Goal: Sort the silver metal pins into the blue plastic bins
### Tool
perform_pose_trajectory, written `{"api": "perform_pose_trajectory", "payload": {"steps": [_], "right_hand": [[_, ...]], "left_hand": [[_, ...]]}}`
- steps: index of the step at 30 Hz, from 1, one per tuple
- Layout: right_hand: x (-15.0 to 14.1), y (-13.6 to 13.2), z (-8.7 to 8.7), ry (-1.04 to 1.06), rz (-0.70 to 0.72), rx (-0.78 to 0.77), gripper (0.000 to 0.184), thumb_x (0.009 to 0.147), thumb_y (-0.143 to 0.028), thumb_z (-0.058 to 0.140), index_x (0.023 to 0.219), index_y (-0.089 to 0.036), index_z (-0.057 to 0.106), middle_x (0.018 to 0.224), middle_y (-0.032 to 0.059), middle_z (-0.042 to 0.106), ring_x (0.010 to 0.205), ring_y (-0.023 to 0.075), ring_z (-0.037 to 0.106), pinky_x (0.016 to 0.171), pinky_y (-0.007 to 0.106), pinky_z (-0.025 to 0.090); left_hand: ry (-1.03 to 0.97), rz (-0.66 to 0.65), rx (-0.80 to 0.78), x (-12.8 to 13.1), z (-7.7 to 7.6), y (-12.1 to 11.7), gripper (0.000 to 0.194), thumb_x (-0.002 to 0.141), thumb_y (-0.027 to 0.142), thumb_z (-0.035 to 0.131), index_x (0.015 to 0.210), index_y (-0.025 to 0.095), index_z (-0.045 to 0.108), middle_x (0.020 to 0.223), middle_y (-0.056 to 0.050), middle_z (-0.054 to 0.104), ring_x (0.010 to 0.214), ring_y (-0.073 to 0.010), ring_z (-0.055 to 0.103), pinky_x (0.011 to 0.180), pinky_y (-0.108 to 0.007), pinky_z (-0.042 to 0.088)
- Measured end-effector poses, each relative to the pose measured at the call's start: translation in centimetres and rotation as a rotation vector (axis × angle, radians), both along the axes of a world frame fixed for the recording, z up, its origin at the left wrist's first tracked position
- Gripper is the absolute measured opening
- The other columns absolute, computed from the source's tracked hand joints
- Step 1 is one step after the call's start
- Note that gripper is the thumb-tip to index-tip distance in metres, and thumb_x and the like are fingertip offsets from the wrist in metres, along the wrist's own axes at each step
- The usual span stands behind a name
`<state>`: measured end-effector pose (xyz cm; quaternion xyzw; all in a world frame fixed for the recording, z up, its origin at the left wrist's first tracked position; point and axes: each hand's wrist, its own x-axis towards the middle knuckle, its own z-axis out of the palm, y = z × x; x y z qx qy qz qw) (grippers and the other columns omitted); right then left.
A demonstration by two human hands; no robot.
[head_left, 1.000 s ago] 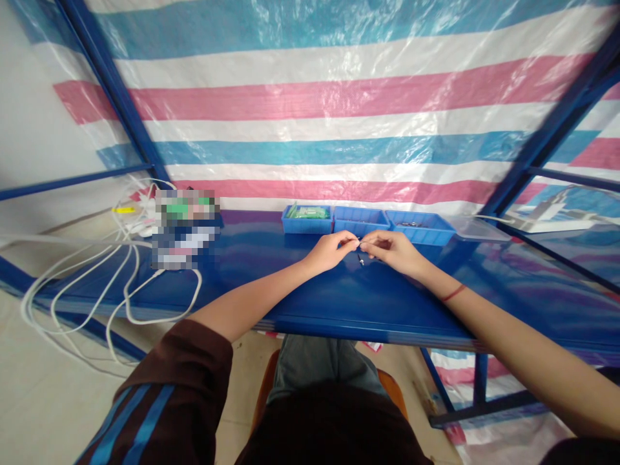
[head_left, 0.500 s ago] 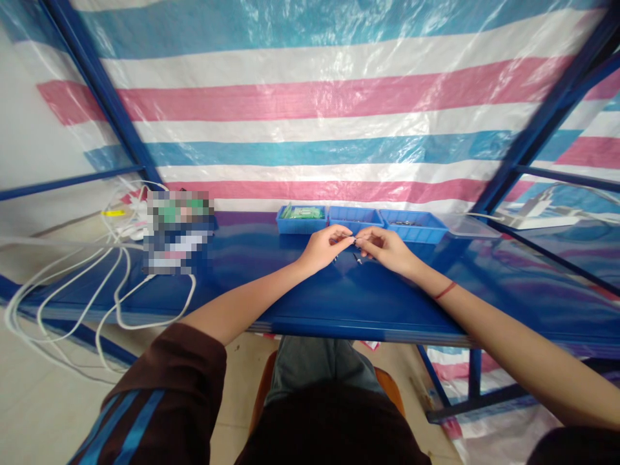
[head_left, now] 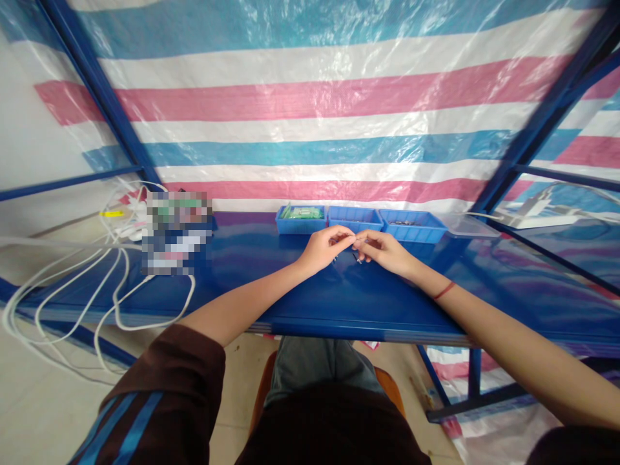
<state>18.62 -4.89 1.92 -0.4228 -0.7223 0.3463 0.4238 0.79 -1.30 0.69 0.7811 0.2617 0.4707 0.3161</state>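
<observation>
Above the blue tabletop, my left hand and my right hand meet with their fingertips together. Each hand is closed in a pinch. Whatever lies between the fingers is too small and too covered to name. Just below the fingertips, a small dark part with a bright tip lies on the table. Another tiny shiny piece shows beneath my left hand. Behind the hands stand three blue bins: the left bin holds green packets, the middle bin and the right bin hold small metallic pieces.
White cables loop over the table's left end and hang off its edge. A blurred-out patch covers items there. A clear plastic lid lies right of the bins. A white power strip sits far right, beyond a blue frame post.
The view has shifted slightly, so the scene sits a little further left. My fingertips stay together and have changed their hold a little. The dark item seen between them half a second ago is now covered.
</observation>
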Motion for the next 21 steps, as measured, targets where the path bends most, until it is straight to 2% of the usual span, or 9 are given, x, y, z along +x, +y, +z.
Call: {"api": "perform_pose_trajectory", "payload": {"steps": [7, 16, 19, 21], "right_hand": [[0.3, 0.4, -0.1, 0.019, -0.113, 0.134, 0.039, 0.067, -0.055, 0.071, 0.078, -0.019, 0.061, 0.066, 0.0007, 0.06, 0.055, 0.0119, 0.052, 0.05, 0.026, 0.043], [0.3, 0.4, -0.7, -0.103, -0.201, 0.303, 0.031, 0.076, -0.051, 0.065, 0.079, -0.02, 0.062, 0.071, 0.0019, 0.06, 0.061, 0.0142, 0.052, 0.057, 0.028, 0.043], [0.8, 0.5, -0.3, -0.166, -0.253, 0.364, 0.027, 0.082, -0.047, 0.059, 0.08, -0.02, 0.062, 0.074, 0.0033, 0.062, 0.062, 0.0148, 0.053, 0.059, 0.029, 0.043], [1.7, 0.9, 0.3, -0.2, -0.35, 0.43, 0.023, 0.084, -0.043, 0.056, 0.083, -0.02, 0.062, 0.079, 0.0046, 0.065, 0.064, 0.016, 0.056, 0.062, 0.03, 0.045]], "left_hand": [[0.095, 0.185, 0.133, -0.2, 0.2, 0.0, 0.012, 0.083, 0.027, 0.062, 0.089, 0.019, 0.069, 0.091, -0.003, 0.069, 0.078, -0.0132, 0.062, 0.072, -0.025, 0.049], [0.26, 0.106, 0.171, -0.1, -0.4, 0.7, 0.014, 0.087, 0.027, 0.057, 0.086, 0.019, 0.068, 0.09, -0.004, 0.066, 0.09, -0.0163, 0.059, 0.087, -0.031, 0.048], [0.336, 0.118, 0.172, -0.2, -0.6, 0.8, 0.019, 0.088, 0.029, 0.054, 0.097, 0.018, 0.067, 0.094, -0.005, 0.066, 0.092, -0.0167, 0.06, 0.088, -0.03, 0.048], [0.426, 0.17, 0.208, -0.5, -0.5, 0.7, 0.025, 0.089, 0.031, 0.054, 0.108, 0.018, 0.065, 0.101, -0.007, 0.064, 0.097, -0.0186, 0.059, 0.09, -0.032, 0.047]]}}
